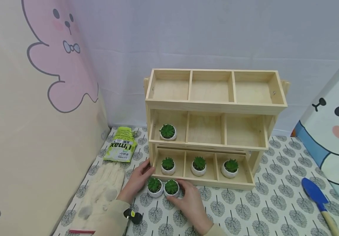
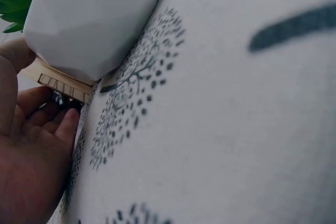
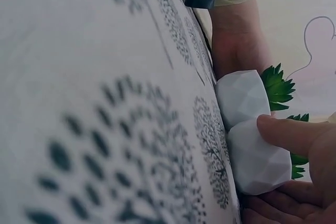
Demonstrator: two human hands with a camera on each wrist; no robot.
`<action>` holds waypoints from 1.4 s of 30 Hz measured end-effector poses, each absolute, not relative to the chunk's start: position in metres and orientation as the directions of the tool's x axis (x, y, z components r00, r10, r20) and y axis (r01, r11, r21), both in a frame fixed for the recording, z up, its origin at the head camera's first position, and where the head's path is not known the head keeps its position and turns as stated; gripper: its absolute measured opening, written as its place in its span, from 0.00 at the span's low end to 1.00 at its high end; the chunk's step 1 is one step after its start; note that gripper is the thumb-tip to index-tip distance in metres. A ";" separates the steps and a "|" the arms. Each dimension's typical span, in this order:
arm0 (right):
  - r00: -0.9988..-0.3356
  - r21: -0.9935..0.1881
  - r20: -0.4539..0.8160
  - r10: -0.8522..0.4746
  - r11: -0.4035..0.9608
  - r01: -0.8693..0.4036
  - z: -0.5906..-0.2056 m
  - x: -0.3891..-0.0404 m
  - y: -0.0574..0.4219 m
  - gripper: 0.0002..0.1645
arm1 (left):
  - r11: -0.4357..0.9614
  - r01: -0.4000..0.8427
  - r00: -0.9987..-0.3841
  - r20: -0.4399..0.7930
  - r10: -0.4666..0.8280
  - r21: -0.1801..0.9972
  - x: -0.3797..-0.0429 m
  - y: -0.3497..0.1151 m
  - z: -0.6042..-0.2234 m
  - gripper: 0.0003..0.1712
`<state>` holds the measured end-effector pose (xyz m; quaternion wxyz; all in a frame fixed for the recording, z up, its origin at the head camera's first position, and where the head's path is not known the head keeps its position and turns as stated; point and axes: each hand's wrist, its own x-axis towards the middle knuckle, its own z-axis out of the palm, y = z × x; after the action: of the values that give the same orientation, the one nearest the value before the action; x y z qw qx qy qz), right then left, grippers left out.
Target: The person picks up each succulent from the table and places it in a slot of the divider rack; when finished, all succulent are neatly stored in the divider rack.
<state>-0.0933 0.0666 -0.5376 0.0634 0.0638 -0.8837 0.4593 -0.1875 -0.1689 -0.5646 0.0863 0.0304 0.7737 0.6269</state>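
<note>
My right hand (image 1: 191, 204) grips a small potted succulent (image 1: 171, 186) in a white faceted pot, thumb on one side and fingers on the other. A matching potted succulent (image 1: 154, 186) stands against it on the left, both on the cloth in front of a three-tier wooden shelf (image 1: 216, 106). My left hand (image 1: 138, 179) holds the shelf's lower left corner. In the left wrist view, its thumb lies above the wooden edge and its fingers curl below. The right wrist view shows the two white pots (image 3: 260, 158) side by side.
Three potted succulents fill the bottom tier's compartments; another succulent (image 1: 167, 131) sits in the middle tier's left compartment. At left lie a green-white bag (image 1: 120, 146) and pale gloves (image 1: 101, 193). A blue hand trowel (image 1: 315, 195) lies at far right. Curtains (image 1: 210, 36) hang behind.
</note>
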 end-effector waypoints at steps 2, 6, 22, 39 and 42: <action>-0.984 -0.806 0.168 -0.065 0.565 -0.175 -0.537 -0.094 0.068 0.37 | 0.215 -0.058 -0.984 -0.093 0.154 0.975 -0.188 -0.169 -0.565 0.38; -0.983 -0.815 0.162 -0.090 0.549 -0.185 -0.539 -0.095 0.073 0.38 | 0.214 -0.052 -0.985 -0.086 0.151 0.975 -0.189 -0.169 -0.567 0.37; -0.986 -0.905 0.101 -0.131 0.400 -0.145 -0.542 -0.094 0.082 0.39 | 0.214 -0.052 -0.985 -0.085 0.149 0.975 -0.187 -0.169 -0.566 0.38; -0.980 -0.952 0.151 -0.129 0.249 -0.179 -0.512 -0.089 0.095 0.37 | 0.227 -0.053 -0.985 -0.088 0.148 0.972 -0.189 -0.170 -0.567 0.38; -0.982 -0.952 0.153 -0.110 0.249 -0.176 -0.503 -0.088 0.099 0.38 | 0.225 -0.053 -0.985 -0.088 0.151 0.973 -0.189 -0.170 -0.568 0.38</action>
<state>-0.0883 0.0991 -0.5025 0.0272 0.0907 -0.7898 0.6060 -0.1892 -0.1702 -0.5677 0.0818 0.0314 0.7783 0.6217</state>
